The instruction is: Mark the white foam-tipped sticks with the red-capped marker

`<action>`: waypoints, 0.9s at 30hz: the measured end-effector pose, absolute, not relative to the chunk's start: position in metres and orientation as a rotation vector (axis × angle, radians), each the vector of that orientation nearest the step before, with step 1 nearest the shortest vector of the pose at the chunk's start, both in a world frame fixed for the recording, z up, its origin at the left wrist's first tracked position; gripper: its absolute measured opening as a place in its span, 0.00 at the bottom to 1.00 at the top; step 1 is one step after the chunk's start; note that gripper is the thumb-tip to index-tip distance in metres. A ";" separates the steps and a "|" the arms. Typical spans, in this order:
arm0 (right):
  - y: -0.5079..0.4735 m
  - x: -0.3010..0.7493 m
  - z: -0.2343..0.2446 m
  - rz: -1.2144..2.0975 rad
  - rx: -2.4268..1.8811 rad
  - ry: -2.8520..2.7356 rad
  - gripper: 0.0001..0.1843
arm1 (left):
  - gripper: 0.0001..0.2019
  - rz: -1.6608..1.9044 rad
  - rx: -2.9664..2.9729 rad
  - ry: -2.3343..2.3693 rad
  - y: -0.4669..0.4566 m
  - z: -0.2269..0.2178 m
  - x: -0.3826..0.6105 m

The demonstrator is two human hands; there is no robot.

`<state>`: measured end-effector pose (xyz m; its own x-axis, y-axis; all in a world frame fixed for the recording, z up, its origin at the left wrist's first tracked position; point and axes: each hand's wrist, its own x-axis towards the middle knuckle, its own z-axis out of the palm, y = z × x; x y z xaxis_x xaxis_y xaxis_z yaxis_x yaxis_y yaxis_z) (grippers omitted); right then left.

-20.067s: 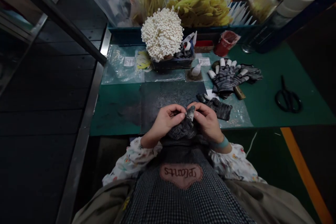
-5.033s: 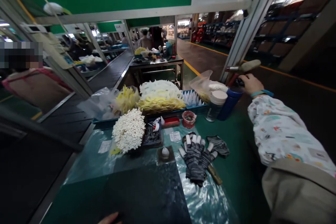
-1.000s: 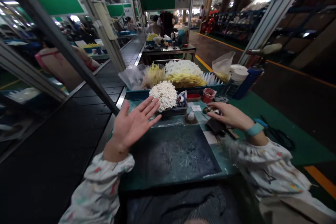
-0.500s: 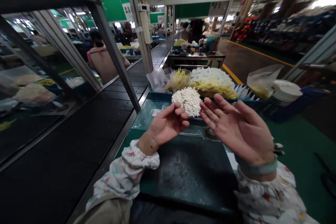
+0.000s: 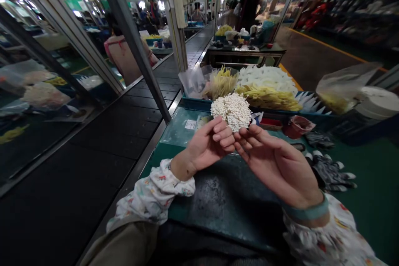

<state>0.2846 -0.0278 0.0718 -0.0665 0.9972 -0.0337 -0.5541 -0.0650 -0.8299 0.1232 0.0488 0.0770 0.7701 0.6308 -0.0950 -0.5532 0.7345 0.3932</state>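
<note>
A round cluster of small white bead-like tips (image 5: 231, 111) lies just beyond my fingertips; I cannot tell whether they touch it. My left hand (image 5: 212, 141) has its palm turned up and its fingers curled in with the thumb. Anything pinched there is too small or hidden to name. Beside it my right hand (image 5: 274, 160) is palm up, fingers stretched and slightly bent, with nothing visible on the palm. The fingertips of both hands nearly meet above a dark work mat (image 5: 215, 203).
Behind the cluster, a blue tray (image 5: 196, 103) holds yellow strips (image 5: 271, 97) and white petal-like pieces (image 5: 264, 78). Grey gloves (image 5: 332, 172) and a red cup (image 5: 297, 126) lie to the right. A black conveyor (image 5: 102, 158) runs along the left, past a metal post (image 5: 137, 41).
My right hand has moved inward and its fingertips have come close to my left hand's. The camera view has tilted down, showing more of the gloves and red cup.
</note>
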 end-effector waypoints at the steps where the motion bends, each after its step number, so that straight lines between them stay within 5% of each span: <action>1: -0.028 0.284 0.072 1.502 -0.772 -0.776 0.07 | 0.25 0.659 0.361 0.233 0.048 0.077 0.124; 27: -0.023 0.276 0.078 1.775 -0.570 -0.194 0.05 | 0.26 0.551 0.383 0.208 0.038 0.073 0.123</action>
<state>0.2758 -0.0226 0.0780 -0.1785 0.9448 -0.2748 -0.8630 -0.2845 -0.4176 0.1232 0.0385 0.0726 0.8335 0.5453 -0.0896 -0.4689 0.7836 0.4076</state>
